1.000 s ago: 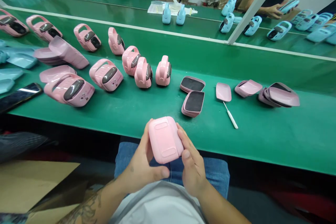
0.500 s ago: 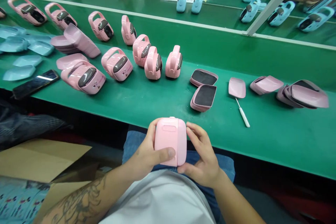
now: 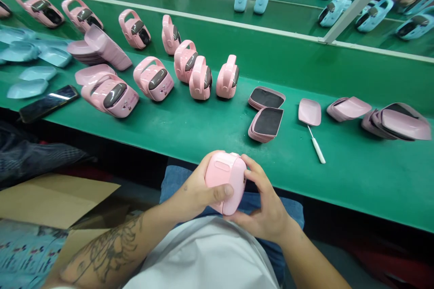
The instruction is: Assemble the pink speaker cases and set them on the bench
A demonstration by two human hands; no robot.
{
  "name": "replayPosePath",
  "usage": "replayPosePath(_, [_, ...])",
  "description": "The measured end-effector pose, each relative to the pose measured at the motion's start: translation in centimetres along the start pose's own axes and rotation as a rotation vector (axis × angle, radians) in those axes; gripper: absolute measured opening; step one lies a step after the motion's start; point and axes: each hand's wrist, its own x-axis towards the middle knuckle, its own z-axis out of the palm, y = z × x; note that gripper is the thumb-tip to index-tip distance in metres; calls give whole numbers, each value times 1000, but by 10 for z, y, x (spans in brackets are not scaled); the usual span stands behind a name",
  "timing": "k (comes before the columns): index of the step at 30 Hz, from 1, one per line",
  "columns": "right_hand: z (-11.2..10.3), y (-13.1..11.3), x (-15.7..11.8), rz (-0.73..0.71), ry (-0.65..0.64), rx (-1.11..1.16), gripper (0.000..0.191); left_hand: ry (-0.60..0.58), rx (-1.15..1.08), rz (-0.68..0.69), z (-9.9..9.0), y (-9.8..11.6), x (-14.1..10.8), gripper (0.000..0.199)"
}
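Observation:
Over my lap, a rounded pink plastic case (image 3: pixel 219 178) is held between both hands. My left hand (image 3: pixel 206 189) wraps its left side, with the thumb lying across the near face. At the right side, my right hand (image 3: pixel 262 198) grips it by the edges, fingertips near the top corner and thumb at the bottom. The case is tilted, so part of its right side shows; its underside is hidden. On the green bench (image 3: pixel 203 131) beyond stand several pink handled units with dark windows, among them one handled unit (image 3: pixel 227 76) nearest the middle.
Pink panels with dark pads (image 3: pixel 266 124) lie right of centre. A white-handled screwdriver (image 3: pixel 317 149) touches a pink panel (image 3: pixel 309 112). More panels (image 3: pixel 403 122) are stacked far right. At left are a phone (image 3: pixel 49 104), blue panels (image 3: pixel 29 88) and an open carton (image 3: pixel 57 198).
The pink case has turned in my hands, showing more of its right side. Both hands have shifted slightly with it. The bench view has moved a little from head motion.

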Motion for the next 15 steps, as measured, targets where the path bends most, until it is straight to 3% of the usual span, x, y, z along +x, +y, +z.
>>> replayPosePath(4, [-5,-3,0,-47,-19,-96,112,59,-30,-23,3,-2,0,110])
replayPosePath(9, [-9,-7,0,-63,-54,-172,112,65,24,5,3,-4,-1,100])
replayPosePath(15, [-11,-9,2,-49,-57,-96,109,32,-2,9,1,-8,-1,91])
